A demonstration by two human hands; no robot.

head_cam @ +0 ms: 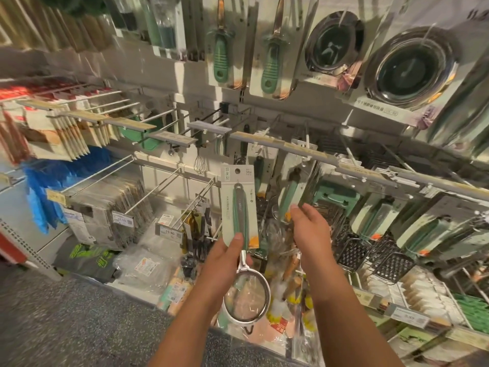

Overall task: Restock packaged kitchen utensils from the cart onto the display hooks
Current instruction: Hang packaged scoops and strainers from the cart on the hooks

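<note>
While left hand (227,254) pinched carded strainer (240,207) by lower edge, hang-hole up for hooking, right hand (308,229) reached with loose fingers toward hanging packs (291,192) just ahead, holding nothing.

The strainer (246,295) has a green and grey handle on a pale card (239,205) with an orange corner patch. Upper centre, the tools (221,59) have ribbed green handles. At left hang blue bags (45,186). The floor (79,321) is speckled grey. The graters (370,256) at right look black, perforated.
</note>
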